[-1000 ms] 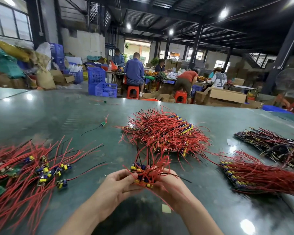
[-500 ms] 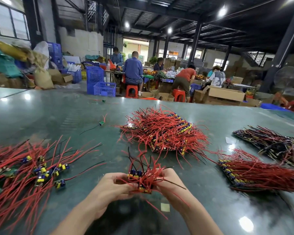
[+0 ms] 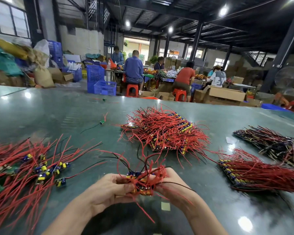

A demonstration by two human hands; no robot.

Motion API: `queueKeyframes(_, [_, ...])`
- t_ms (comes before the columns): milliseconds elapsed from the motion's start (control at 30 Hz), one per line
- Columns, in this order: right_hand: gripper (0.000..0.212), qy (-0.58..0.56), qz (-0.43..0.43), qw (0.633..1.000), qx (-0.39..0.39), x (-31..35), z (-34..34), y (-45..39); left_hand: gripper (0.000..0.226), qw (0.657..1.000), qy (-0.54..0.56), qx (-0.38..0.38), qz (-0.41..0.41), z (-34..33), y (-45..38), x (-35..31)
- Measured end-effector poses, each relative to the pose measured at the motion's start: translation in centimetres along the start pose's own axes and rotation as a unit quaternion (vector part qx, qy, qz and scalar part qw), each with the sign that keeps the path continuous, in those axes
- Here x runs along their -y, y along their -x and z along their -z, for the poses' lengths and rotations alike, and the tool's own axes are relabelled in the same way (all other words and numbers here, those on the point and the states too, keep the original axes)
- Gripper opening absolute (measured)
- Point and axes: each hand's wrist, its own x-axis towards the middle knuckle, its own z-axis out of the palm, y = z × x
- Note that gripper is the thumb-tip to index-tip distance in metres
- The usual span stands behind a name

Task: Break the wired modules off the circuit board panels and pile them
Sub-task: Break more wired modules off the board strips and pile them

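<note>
Red and black wires bristle from a small circuit board panel (image 3: 140, 185) held between a worker's two hands just above the near edge of a glossy green table (image 3: 61, 116). The left hand (image 3: 107, 189) grips the panel's left end, fingers curled over the top and thumb tucked underneath, while the right hand (image 3: 166, 182) pinches the right end through a bundle of wires, its fingers wrapped round them. Both bare forearms rise from the bottom of the view and converge on the panel, wrists bent slightly inward. To the near left lies a loose pile of separated modules (image 3: 41, 170), each a small board with blue and yellow parts and long red leads. Beyond the hands, at the middle of the table, sits a large heap of wired panels (image 3: 166, 133). On the right rest two more stacks: a red-wired stack (image 3: 254, 173) nearer, and a darker stack (image 3: 278, 145) farther back. A single stray module (image 3: 102, 122) lies alone toward the far left. A small pale square (image 3: 165, 206) sits on the table just below the right wrist. Across the workshop, seated workers (image 3: 133, 68) sit on red stools beside blue crates (image 3: 98, 82) and cardboard boxes (image 3: 225, 94).
</note>
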Motion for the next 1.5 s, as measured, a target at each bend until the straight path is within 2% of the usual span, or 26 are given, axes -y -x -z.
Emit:
queueKeyframes(100, [0.006,-0.079,-0.018,0.996,0.029,0.0,-0.1,-0.1,0.064,0.998,0.051,0.025,0.031,0.1,0.0,-0.1])
queueKeyframes(133, [0.013,-0.121,-0.027,0.991,0.047,0.1,-0.2,-0.1,0.063,0.996,0.07,0.034,0.04,0.1,0.1,-0.1])
queueKeyframes(200, [0.04,-0.18,-0.04,0.98,0.074,0.1,-0.3,0.2,0.061,0.992,0.11,0.041,0.047,-0.1,0.2,0.0])
queueKeyframes(300, [0.031,-0.198,-0.04,0.976,0.083,0.3,-0.8,0.4,0.055,0.987,0.149,0.049,0.034,-0.2,0.4,0.0])
queueKeyframes(400, [0.031,-0.212,-0.047,0.976,0.017,0.6,-0.8,-0.1,0.053,0.993,0.116,0.018,-0.009,-0.2,0.1,-0.2])
queueKeyframes(467, [0.02,-0.231,-0.049,0.97,-0.059,0.8,-0.4,-0.6,0.033,0.991,0.122,-0.051,-0.033,0.3,-0.4,-0.4])
queueKeyframes(533, [0.014,-0.267,-0.057,0.951,-0.146,0.4,0.3,-1.3,0.023,0.986,0.131,-0.096,-0.046,0.9,-0.6,-0.7])
queueKeyframes(633, [0.016,-0.291,-0.058,0.926,-0.233,-0.6,1.0,-1.7,0.022,0.982,0.143,-0.113,-0.045,1.4,-0.6,-0.8])
queueKeyframes(733, [0.018,-0.325,-0.033,0.9,-0.287,-0.7,1.6,-1.7,0.023,0.981,0.145,-0.123,-0.042,1.5,-0.4,-1.0])
queueKeyframes(833, [0.014,-0.328,-0.043,0.878,-0.345,-0.8,2.4,-1.6,0.018,0.976,0.167,-0.134,-0.047,1.9,-0.3,-1.4])
queueKeyframes(900, [0.017,-0.36,-0.044,0.856,-0.369,-1.1,3.5,-1.7,0.011,0.967,0.208,-0.136,-0.048,2.3,-0.3,-1.6])
queueKeyframes(967, [0.022,-0.404,-0.053,0.837,-0.366,-1.2,4.5,-1.6,0.022,0.953,0.264,-0.137,-0.056,3.0,-0.1,-1.9])
queueKeyframes(1033, [0.016,-0.515,-0.077,0.779,-0.35,-1.2,5.1,-1.7,0.026,0.949,0.267,-0.154,-0.061,3.6,0.0,-2.2])
queueKeyframes(1067, [0.014,-0.545,-0.088,0.761,-0.34,-1.1,5.0,-1.8,0.025,0.956,0.237,-0.165,-0.055,3.8,0.0,-2.1])
queueKeyframes(1133, [0.015,-0.537,-0.11,0.774,-0.316,-0.9,4.1,-2.1,0.021,0.967,0.17,-0.19,-0.03,3.7,-0.5,-1.6])
queueKeyframes(1200, [0.019,-0.496,-0.119,0.815,-0.275,-0.9,3.2,-2.2,0.031,0.973,0.154,-0.173,-0.01,3.0,-0.9,-1.3])
queueKeyframes(1267, [0.023,-0.46,-0.121,0.842,-0.253,-0.5,2.4,-1.9,0.045,0.971,0.212,-0.112,-0.016,2.1,-1.0,-1.3])
queueKeyframes(1333, [0.025,-0.431,-0.103,0.863,-0.242,-0.1,2.0,-1.7,0.058,0.957,0.273,-0.094,-0.041,1.8,-1.1,-1.3])
queueKeyframes(1500, [0.021,-0.383,-0.057,0.908,-0.16,0.4,0.3,-0.9,0.055,0.979,0.11,-0.133,-0.107,-0.7,-1.4,0.6])
